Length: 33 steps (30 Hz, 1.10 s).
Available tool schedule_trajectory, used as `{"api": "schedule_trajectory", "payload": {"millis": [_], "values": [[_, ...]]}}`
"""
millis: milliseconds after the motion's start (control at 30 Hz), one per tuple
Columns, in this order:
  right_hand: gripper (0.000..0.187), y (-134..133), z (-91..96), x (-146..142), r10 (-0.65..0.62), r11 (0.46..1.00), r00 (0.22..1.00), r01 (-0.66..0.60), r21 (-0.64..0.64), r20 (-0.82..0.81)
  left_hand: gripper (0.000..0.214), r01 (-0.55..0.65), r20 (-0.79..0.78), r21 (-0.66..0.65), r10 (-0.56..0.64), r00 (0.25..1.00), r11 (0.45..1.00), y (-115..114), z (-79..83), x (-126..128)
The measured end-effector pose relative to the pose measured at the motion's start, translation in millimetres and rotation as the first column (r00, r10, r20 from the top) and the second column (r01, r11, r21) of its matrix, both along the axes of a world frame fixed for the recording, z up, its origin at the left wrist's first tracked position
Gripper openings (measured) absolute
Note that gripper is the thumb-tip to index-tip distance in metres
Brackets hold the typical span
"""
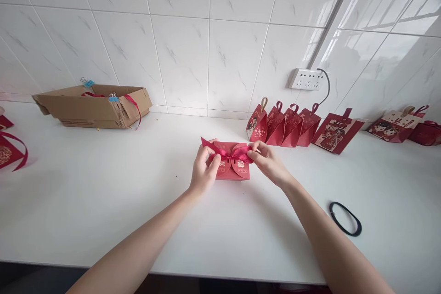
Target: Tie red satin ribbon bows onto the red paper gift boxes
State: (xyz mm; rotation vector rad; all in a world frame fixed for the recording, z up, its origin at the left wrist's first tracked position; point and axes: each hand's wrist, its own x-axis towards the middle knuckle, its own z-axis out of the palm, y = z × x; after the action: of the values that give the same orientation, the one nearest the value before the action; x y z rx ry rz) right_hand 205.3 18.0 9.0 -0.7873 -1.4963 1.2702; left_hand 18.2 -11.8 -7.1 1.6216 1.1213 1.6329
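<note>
A red gift box (233, 173) with gold characters and curved top flaps sits on the white table in front of me. Across its top runs a shiny red ribbon (237, 152), gathered at a knot in the middle. My left hand (204, 170) pinches the ribbon's left side between thumb and fingers, and a pointed tail sticks up beyond them. At the right, my right hand (268, 161) grips the ribbon's loop with its fingertips. Parts of the box's left side are hidden behind my left hand.
A cardboard box (93, 112) with clips and ribbon stands at the back left. Several red gift boxes (292, 126) line the wall, below a power strip (307, 79). A black ring-shaped band (345, 218) lies at right. Another red ribboned box (8, 151) shows at far left.
</note>
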Motion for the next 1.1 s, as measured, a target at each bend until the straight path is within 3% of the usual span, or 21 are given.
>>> {"api": "schedule_trajectory", "payload": {"millis": [167,267,533,700,833,1000,1100], "values": [[0.036,-5,8.9,5,0.092,0.993,0.984,-0.078,-0.092,0.151,0.012,0.02,0.051,-0.002,-0.02,0.998,1.0,-1,-0.1,1],[0.038,-6,10.4,3,0.096,0.992,0.983,-0.081,-0.098,0.158,0.012,0.048,0.083,-0.018,-0.047,0.995,0.999,0,1.1,-1],[0.036,-3,3.5,0,0.195,0.955,0.977,-0.21,-0.209,-0.088,0.02,0.091,0.083,-0.106,-0.082,0.993,0.99,3,3.7,-6],[0.02,3,-11.6,-4,0.206,0.952,0.962,-0.239,-0.19,-0.179,0.018,0.049,0.041,-0.134,-0.044,0.998,0.99,3,4.3,-4],[0.019,6,-18.0,-2,0.254,0.941,0.941,-0.294,-0.168,-0.222,0.018,0.047,0.012,-0.124,-0.045,0.999,0.991,3,4.4,-5],[0.031,8,-9.2,8,0.213,0.96,0.961,-0.239,-0.145,-0.175,0.02,0.132,-0.011,-0.04,-0.132,0.991,0.99,4,10.4,-15],[0.039,9,-1.6,13,0.045,0.987,0.981,-0.074,-0.144,-0.191,0.018,0.311,-0.033,-0.112,-0.317,0.948,0.944,6,20.4,-24]]}}
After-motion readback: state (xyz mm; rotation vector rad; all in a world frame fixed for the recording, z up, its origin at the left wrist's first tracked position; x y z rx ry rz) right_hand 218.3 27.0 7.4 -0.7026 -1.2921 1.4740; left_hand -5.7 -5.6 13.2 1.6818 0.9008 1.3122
